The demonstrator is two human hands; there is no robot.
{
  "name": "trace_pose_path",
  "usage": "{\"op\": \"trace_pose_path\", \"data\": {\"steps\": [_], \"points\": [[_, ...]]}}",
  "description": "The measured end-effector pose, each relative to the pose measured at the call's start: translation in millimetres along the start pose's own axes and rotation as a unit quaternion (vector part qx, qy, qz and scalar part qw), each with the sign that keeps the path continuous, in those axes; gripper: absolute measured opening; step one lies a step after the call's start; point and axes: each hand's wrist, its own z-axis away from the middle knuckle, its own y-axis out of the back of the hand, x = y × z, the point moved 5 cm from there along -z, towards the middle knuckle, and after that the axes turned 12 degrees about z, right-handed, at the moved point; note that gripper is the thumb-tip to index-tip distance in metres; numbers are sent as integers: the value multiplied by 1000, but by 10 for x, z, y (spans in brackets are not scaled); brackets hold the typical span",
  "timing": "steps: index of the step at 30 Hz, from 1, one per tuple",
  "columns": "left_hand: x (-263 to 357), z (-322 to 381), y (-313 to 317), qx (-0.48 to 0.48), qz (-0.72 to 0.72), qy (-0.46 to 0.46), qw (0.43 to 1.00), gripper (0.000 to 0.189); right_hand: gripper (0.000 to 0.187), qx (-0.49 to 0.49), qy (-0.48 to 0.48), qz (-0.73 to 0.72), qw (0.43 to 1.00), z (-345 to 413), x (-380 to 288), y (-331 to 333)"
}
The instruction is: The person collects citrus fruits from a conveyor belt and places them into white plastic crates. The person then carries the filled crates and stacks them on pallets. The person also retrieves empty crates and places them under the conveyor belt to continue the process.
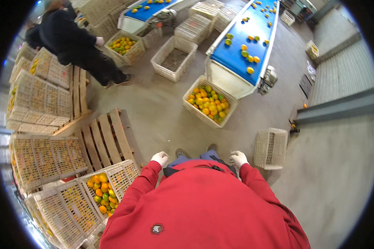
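Observation:
My left hand point(160, 158), in a white knit glove, hangs at my left side, fingers loosely curled and holding nothing I can see. On the other side hangs my right hand point(238, 158), gloved alike, with half-bent fingers and nothing visible in it. An off-white plastic crate point(191, 109) stands on the floor ahead, filled with orange and green citrus fruit point(207, 104). It sits under the near end of a blue conveyor belt point(233, 57) carrying scattered fruit. Nearest my right hand is an empty crate point(270, 148) on the floor.
Left of me are a wooden pallet point(103, 140) and stacked fruit crates point(46, 158). A person in dark clothes point(67, 34) stands at the upper left beside a fruit-filled crate point(134, 54). An empty crate point(174, 59) lies between two conveyors. A steel beam point(336, 105) is at right.

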Motion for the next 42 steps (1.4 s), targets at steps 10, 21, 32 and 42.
{"op": "trace_pose_path", "data": {"steps": [10, 21, 32, 42], "points": [[-3, -24, -300, -32, 19, 66, 997, 32, 35, -12, -46, 28, 998, -85, 194, 271], [995, 241, -925, -30, -123, 102, 987, 41, 38, -88, 0, 65, 994, -1252, -77, 587], [1128, -375, -2175, -94, -244, 294, 919, 62, 47, -148, -15, 1, 989, -3490, -610, 305], [588, -1189, -2214, -54, -289, 189, 937, 45, 29, -84, -55, -148, 984, -5354, -285, -959]]}}
